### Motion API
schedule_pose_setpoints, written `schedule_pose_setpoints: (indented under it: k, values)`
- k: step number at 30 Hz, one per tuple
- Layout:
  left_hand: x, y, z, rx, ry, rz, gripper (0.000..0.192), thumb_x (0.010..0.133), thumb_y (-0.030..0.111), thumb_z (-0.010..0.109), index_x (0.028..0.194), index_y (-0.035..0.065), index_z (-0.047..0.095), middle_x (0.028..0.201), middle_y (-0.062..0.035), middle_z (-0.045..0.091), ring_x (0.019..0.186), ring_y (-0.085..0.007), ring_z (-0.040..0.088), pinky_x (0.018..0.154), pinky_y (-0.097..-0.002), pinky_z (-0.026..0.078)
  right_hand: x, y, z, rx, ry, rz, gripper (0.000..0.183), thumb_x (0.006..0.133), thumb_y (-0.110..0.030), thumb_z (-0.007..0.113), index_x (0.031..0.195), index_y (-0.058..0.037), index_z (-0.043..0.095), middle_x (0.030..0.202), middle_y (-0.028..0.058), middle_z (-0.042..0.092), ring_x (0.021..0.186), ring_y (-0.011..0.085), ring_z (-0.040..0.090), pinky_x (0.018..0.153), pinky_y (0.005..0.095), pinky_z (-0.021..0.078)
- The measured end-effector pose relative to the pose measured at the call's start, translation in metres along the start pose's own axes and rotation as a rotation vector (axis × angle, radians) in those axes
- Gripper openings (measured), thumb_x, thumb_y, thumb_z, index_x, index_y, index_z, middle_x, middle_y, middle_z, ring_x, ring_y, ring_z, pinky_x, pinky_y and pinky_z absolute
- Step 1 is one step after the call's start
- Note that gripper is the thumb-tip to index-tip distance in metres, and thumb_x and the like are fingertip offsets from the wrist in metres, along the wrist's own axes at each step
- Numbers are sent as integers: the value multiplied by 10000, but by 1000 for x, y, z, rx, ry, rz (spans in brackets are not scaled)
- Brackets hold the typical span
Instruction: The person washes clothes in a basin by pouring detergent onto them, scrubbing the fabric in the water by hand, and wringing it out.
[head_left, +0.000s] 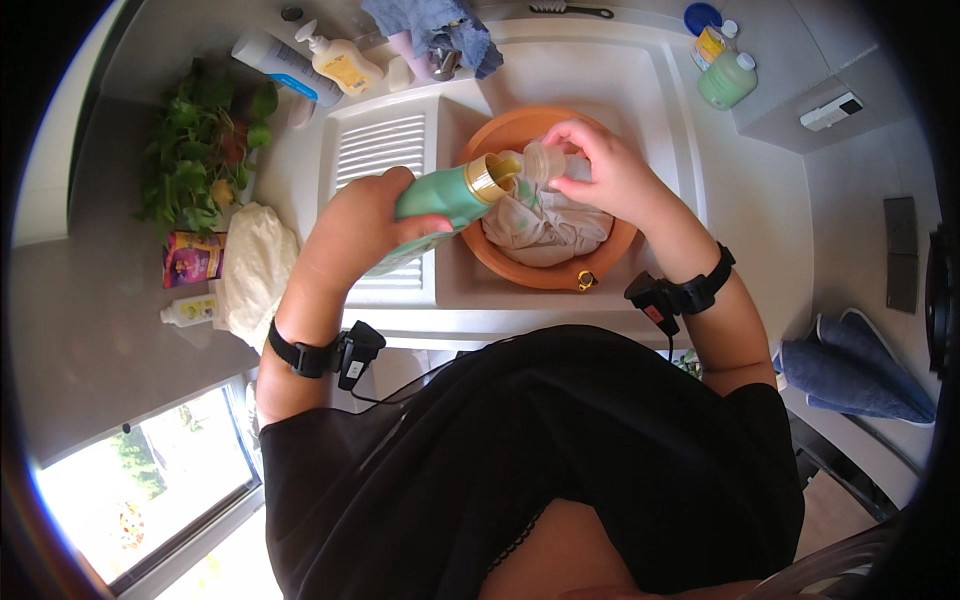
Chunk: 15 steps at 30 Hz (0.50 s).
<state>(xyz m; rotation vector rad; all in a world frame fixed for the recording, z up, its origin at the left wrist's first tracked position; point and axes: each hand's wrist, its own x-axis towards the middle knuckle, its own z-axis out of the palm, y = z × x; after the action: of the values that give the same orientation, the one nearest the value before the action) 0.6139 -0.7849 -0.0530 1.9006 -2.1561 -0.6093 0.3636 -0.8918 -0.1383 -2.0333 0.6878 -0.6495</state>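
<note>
My left hand (367, 217) grips a green bottle (439, 201) with a gold neck, tilted so that its spout points right. Close to the spout, my right hand (596, 169) holds a small translucent plastic cap (544, 161) between thumb and fingers. Below both is an orange plastic basin (476, 259), standing in the sink. Pale wet-looking cloth (551, 232) lies bunched inside it, with green liquid spots on and near the fabric. Whether liquid is leaving the spout at this moment, I cannot tell.
A ribbed drainboard (386, 142) adjoins the sink (600, 64) on the left. Behind stand a pump bottle (345, 64) and a blue cloth (442, 34) over the tap. A green bottle (727, 79) is back right; a plant (202, 150) and white cloth (259, 270) lie left.
</note>
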Motion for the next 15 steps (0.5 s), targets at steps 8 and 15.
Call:
schedule_pose_setpoints:
  k: [8, 15]
  values:
    - [-1, -2, 8, -12, -27, -40, 524, 636, 486, 663, 794, 5, 527, 701, -192, 560, 696, -375, 540, 612, -409, 427, 14, -15, 5, 15, -73, -277, 353, 657, 6, 646, 985, -59, 532, 1023, 56, 550, 907, 204, 547, 798, 305, 445]
    - [-10, -9, 12, -58, 79, 28, 512, 613, 477, 684, 775, 15, 531, 685, -174, 557, 672, -368, 535, 588, -401, 418, 23, -33, 1, -161, -91, -534, 342, 652, 4, 642, 977, -72, 569, 1004, 65, 552, 895, 243, 543, 771, 319, 453]
